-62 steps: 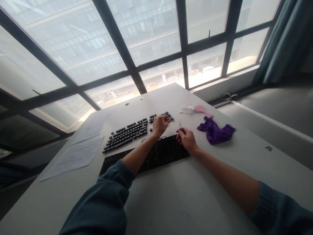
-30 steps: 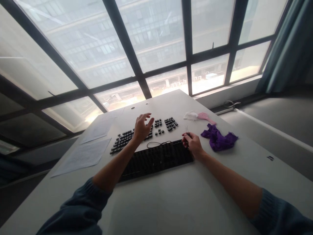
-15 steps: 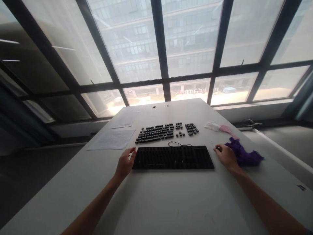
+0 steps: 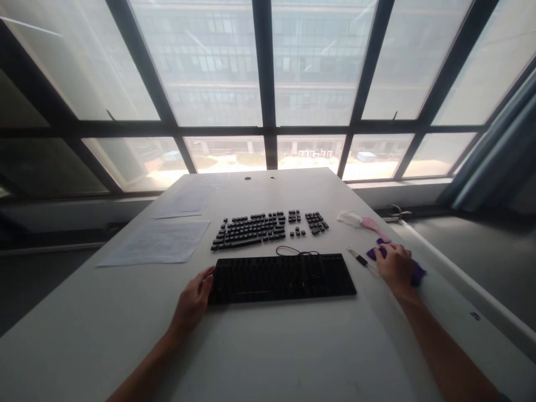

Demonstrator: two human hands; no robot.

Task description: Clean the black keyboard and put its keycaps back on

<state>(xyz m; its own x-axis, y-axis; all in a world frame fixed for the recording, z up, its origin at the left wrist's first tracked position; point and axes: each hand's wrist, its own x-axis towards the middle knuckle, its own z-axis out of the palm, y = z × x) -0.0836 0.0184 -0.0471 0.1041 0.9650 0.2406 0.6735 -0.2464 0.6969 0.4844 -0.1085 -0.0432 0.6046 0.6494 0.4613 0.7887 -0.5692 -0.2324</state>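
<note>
A black keyboard base point(image 4: 280, 279), its keycaps off, lies on the white table. My left hand point(image 4: 195, 296) grips its left edge, fingers behind and thumb in front. Over to the right, my right hand point(image 4: 395, 267) is closed on a crumpled purple cloth point(image 4: 419, 273), which shows on both sides of the fingers. Between the keyboard base and that hand lies a small tool with a black handle and thin wire ends, like a keycap puller point(image 4: 360, 259). Loose black keycaps point(image 4: 251, 229) sit in keyboard order behind the base.
A pink brush point(image 4: 372, 224) and a whitish crumpled piece point(image 4: 349, 218) lie at the right edge. Printed paper sheets point(image 4: 157, 243) are on the left. A cable point(image 4: 295, 249) loops behind the base. Tall windows point(image 4: 314, 61) stand beyond the table point(image 4: 268, 357).
My right hand has let go of the black-handled tool, now on the table, and moved right onto the purple cloth. My left hand stays at the base's left edge. The view has shifted.
</note>
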